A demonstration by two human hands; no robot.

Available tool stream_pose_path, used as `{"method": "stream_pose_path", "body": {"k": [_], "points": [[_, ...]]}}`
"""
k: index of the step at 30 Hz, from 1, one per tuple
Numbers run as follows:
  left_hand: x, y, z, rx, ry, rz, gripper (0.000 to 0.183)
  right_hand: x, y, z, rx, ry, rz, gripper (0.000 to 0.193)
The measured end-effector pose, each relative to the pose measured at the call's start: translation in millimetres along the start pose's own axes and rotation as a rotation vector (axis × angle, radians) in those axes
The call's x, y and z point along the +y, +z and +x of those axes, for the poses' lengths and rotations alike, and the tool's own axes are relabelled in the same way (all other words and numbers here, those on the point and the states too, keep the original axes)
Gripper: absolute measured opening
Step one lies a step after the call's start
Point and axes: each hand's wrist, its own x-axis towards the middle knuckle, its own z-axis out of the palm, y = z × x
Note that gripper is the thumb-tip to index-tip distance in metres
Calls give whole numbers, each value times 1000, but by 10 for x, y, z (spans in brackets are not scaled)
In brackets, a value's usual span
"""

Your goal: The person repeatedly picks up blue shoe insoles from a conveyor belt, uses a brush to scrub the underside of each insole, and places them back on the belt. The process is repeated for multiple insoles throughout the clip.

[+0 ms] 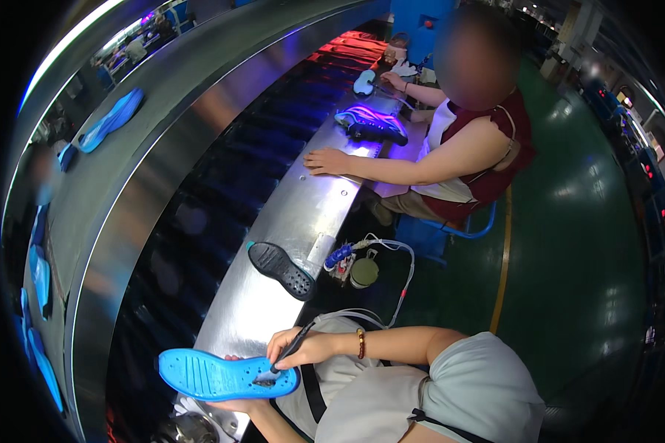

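Note:
A bright blue shoe sole lies tilted over the edge of the metal bench, its grooved, holed side up. My left hand grips it from below; most of those fingers are hidden beneath the sole. My right hand, with a beaded bracelet at the wrist, is closed around a black-handled brush. The brush's pale tip meets the sole's surface at the end closest to my body. Farther up the bench rests a black sole with a perforated end, touched by neither hand.
A metal bench runs away beside dark rollers. Blue soles ride a raised belt at left. A seated co-worker's hand rests on the bench near a purple-lit shoe. A coiled blue hose and a round pot sit alongside.

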Motion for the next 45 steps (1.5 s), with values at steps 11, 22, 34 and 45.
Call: {"method": "stream_pose_path", "body": {"k": [11,22,34,45], "points": [[-28,78,-159,182,-48,25,81,52,-3,-76,5,170,128,18],[-90,199,-115,159,-91,-1,82,31,-110,-137,70,117,104,19],[-76,-58,-57,220,-85,-15,77,25,49,-40,37,181,68,21],[-10,-276,-106,291,-93,-73,88,59,210,45,11,183,-5,20]]}}
